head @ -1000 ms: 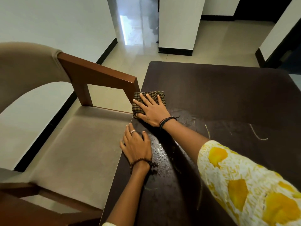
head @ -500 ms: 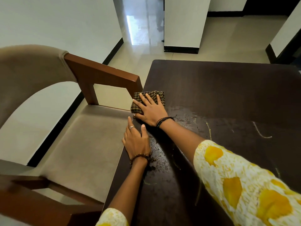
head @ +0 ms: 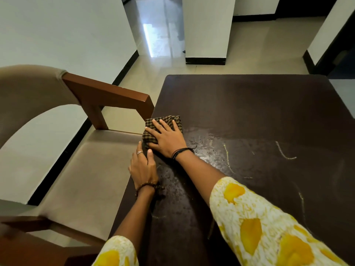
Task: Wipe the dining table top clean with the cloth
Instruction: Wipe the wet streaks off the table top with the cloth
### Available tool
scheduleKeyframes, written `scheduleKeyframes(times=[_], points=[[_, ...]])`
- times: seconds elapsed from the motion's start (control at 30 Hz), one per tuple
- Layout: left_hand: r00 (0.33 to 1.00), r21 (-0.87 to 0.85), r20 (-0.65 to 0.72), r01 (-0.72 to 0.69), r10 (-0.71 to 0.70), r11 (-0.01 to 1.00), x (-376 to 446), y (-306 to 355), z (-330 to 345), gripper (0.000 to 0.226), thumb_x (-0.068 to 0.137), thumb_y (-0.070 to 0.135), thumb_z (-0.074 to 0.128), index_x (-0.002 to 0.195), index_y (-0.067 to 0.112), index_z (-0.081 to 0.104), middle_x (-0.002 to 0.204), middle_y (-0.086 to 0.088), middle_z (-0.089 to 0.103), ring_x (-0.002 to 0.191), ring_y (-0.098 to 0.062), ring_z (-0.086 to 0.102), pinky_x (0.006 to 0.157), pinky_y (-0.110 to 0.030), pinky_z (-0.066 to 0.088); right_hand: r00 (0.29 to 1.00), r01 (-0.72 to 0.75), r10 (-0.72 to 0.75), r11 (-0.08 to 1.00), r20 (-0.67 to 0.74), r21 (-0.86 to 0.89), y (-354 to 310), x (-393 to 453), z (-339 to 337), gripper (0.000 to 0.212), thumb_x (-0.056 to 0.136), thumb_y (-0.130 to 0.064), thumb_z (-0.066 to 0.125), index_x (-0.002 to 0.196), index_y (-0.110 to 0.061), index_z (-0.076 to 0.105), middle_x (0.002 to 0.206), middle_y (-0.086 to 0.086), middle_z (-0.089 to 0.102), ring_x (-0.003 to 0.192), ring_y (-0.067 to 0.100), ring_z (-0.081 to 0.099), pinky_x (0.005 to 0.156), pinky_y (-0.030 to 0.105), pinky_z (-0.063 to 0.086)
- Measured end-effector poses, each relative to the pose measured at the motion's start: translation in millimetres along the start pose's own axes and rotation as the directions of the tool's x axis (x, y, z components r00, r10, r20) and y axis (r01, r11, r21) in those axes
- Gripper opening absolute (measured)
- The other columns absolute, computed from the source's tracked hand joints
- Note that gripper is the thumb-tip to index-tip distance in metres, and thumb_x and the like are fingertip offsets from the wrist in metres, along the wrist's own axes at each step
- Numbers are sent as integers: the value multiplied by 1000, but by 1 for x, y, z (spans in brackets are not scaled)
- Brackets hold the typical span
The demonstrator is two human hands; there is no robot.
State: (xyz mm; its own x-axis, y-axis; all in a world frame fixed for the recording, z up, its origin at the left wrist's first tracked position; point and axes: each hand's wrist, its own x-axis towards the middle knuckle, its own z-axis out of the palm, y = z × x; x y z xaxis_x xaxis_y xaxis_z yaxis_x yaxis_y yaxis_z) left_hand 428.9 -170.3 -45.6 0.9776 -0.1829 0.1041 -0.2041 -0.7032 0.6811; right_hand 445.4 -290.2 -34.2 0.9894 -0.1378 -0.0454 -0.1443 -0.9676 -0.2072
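Note:
A dark brown dining table point(head: 249, 104) fills the right half of the head view. A folded brown checked cloth point(head: 153, 122) lies at the table's left edge. My right hand point(head: 166, 138) presses flat on the cloth with straight, spread fingers and covers its near part. My left hand point(head: 143, 167) rests flat on the table's left edge just in front of the cloth, its fingertips close to it. Water drops, wet smears and pale streaks point(head: 226, 156) mark the table top to the right of my hands.
A wooden armchair point(head: 107, 93) with a beige seat point(head: 80, 173) stands tight against the table's left edge, its armrest end next to the cloth. Beyond the table are a tiled floor, a white pillar point(head: 207, 27) and white walls.
My left hand has slid a little forward along the table edge toward the cloth. My right hand stays on the cloth at about the same spot. The camera has shifted slightly.

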Motion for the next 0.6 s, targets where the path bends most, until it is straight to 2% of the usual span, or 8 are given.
scheduleKeyframes(times=[0.1,0.2,0.37,0.47,0.6], points=[[1000,46,17,-7,7,999,1,-2,2,46,96,28,36,138,10,35,135,-16,46,122,-31,42,101,-48,29,997,-76,76,997,-10,1,30,-11,-9,60,94,-55,31,148,-36,15,160,-1,5,147,20,5,116,50,-1],[1000,70,15,-17,16,997,2,-4,4,45,96,26,38,137,10,36,135,-15,46,121,-32,43,102,-50,30,981,-192,192,981,-38,19,80,-41,-18,59,93,-55,32,147,-37,15,159,-2,6,146,19,6,116,50,0],[1000,40,22,-22,21,999,2,-5,4,46,96,27,38,139,9,34,137,-15,45,124,-32,42,103,-50,27,883,-467,467,884,-45,19,154,-107,-36,59,94,-54,31,148,-35,15,160,-1,5,147,20,5,116,51,0],[1000,41,22,-23,22,999,2,-4,3,47,96,27,39,139,9,33,138,-16,44,125,-33,41,103,-50,28,846,-528,529,848,-64,33,144,-113,-35,57,96,-51,30,148,-33,14,160,0,4,147,23,3,115,55,-1],[999,62,41,-24,22,998,1,-2,1,50,96,29,39,141,10,30,141,-15,41,128,-32,38,106,-52,25,898,-433,433,901,-73,15,93,-88,-21,58,96,-53,25,148,-34,11,160,1,2,147,25,1,114,57,-3]])
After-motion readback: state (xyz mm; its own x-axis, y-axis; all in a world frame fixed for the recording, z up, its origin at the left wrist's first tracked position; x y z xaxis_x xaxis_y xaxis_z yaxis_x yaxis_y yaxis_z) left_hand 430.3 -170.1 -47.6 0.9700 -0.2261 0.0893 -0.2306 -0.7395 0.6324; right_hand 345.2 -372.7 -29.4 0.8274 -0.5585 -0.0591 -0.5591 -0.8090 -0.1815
